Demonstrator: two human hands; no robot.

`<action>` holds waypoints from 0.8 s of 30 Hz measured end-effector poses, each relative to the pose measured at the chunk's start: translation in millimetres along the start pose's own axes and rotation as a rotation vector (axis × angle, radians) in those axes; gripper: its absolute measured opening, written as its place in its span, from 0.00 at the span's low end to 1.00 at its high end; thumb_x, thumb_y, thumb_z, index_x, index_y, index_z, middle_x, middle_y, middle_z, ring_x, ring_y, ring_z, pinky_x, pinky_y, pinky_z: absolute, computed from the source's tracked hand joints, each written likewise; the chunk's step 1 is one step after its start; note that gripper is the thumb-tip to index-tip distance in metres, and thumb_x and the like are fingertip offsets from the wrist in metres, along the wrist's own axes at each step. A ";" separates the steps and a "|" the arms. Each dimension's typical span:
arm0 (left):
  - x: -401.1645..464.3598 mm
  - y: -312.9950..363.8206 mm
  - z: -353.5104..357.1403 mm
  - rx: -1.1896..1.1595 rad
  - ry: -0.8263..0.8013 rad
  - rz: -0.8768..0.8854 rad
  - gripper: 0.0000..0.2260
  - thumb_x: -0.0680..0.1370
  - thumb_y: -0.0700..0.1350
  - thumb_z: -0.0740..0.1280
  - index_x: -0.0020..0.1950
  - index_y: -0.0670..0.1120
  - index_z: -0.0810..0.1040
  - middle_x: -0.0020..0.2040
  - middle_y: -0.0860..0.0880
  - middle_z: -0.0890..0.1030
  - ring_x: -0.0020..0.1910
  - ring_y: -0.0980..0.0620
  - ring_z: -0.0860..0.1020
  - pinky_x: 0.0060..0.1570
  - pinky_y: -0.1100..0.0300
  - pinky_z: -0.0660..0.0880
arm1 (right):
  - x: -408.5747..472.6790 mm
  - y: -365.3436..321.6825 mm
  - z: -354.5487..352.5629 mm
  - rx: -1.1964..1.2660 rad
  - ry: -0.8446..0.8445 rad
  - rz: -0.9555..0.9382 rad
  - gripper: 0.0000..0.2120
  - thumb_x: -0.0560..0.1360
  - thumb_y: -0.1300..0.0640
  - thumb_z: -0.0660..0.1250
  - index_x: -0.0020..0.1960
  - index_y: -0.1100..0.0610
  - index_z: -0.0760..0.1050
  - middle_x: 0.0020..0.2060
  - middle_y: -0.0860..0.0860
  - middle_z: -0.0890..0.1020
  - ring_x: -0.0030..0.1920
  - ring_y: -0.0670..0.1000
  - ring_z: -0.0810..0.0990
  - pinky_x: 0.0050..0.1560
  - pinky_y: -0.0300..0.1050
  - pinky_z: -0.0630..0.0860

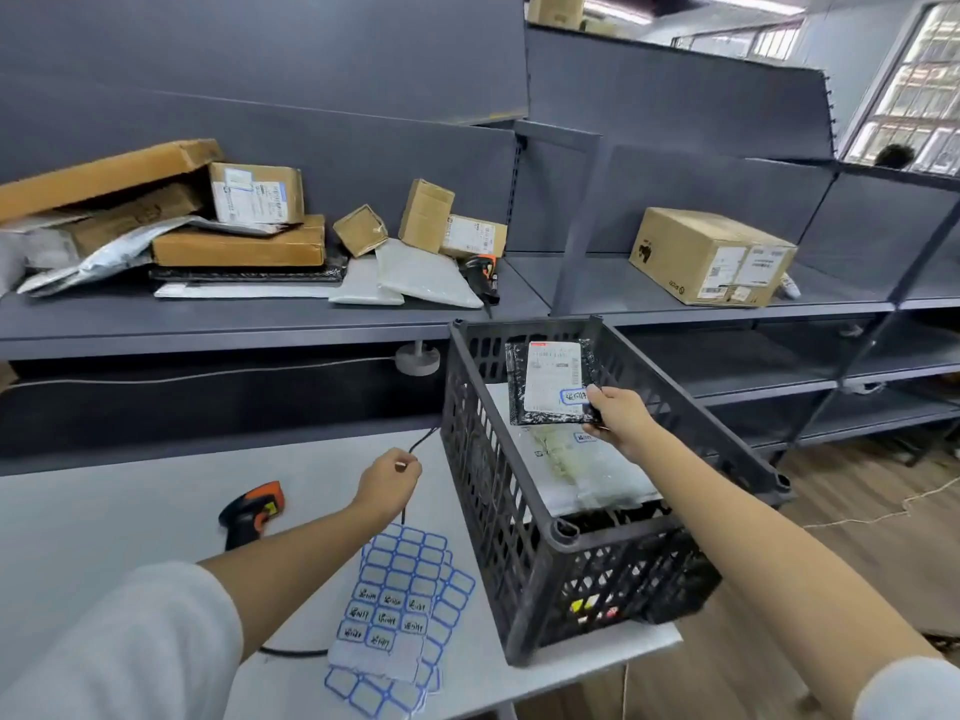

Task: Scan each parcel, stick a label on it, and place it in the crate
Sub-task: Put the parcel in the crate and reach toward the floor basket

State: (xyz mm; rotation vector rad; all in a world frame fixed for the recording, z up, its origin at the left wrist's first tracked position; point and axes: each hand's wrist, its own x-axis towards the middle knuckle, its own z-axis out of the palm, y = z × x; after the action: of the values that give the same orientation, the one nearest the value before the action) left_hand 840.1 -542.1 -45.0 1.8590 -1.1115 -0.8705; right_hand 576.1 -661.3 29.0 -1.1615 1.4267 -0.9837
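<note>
Inspector: Grey shelving [260, 324] carries the waiting boxes; the white table [130, 501] carries the scanner [252, 511] and label sheets [397, 605], kept within reach.

Clerk: And the parcel?

Inspector: Right hand [618, 415] pinches the black parcel [553, 381] by its lower corner, label already on, held over the crate [519, 537] above a white parcel [582, 470], seemingly for dropping in. Left hand [387, 483], fingers curled, holds the scanner cable [423, 439], probably clearing it.

We've got a black plastic crate [524, 522] with lattice walls and a glossy black plastic parcel [519, 402] wearing a paper label [550, 374]. Boxes [711, 257] are matt brown cardboard, table [130, 517] smooth and white.
</note>
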 end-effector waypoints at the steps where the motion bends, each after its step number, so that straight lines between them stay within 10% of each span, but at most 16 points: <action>1: 6.4 2.1 2.2 0.041 -0.004 0.017 0.10 0.80 0.45 0.60 0.58 0.43 0.75 0.55 0.44 0.78 0.48 0.48 0.73 0.48 0.60 0.67 | 6.4 1.9 1.7 -0.017 -0.006 0.007 0.10 0.82 0.56 0.59 0.49 0.62 0.73 0.36 0.53 0.73 0.32 0.48 0.72 0.37 0.39 0.76; 13: 89.5 0.6 -3.3 0.802 -0.012 0.288 0.17 0.81 0.52 0.55 0.66 0.47 0.70 0.62 0.46 0.76 0.60 0.45 0.73 0.59 0.54 0.67 | 92.7 27.2 38.6 -0.224 -0.026 0.115 0.12 0.82 0.55 0.57 0.44 0.60 0.74 0.33 0.53 0.71 0.29 0.49 0.68 0.21 0.35 0.70; 19: 112.1 -10.9 -11.9 0.881 -0.040 0.255 0.19 0.80 0.53 0.54 0.69 0.48 0.68 0.64 0.46 0.74 0.63 0.46 0.72 0.64 0.54 0.64 | 124.9 48.4 65.9 -0.299 0.068 0.081 0.18 0.81 0.53 0.61 0.54 0.69 0.78 0.39 0.58 0.75 0.30 0.53 0.71 0.32 0.44 0.68; 24: 119.5 -17.6 -20.0 0.882 -0.034 0.236 0.19 0.81 0.53 0.54 0.69 0.48 0.67 0.66 0.47 0.73 0.65 0.47 0.70 0.67 0.54 0.62 | 129.5 44.0 82.2 -0.627 0.074 -0.061 0.19 0.72 0.61 0.72 0.59 0.65 0.71 0.53 0.60 0.80 0.53 0.60 0.79 0.50 0.48 0.73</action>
State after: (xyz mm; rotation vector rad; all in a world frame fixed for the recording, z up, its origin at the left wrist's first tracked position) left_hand 909.1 -640.1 -70.2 2.3106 -1.8896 -0.2658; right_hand 646.4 -778.7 -53.0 -1.6363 1.8374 -0.6315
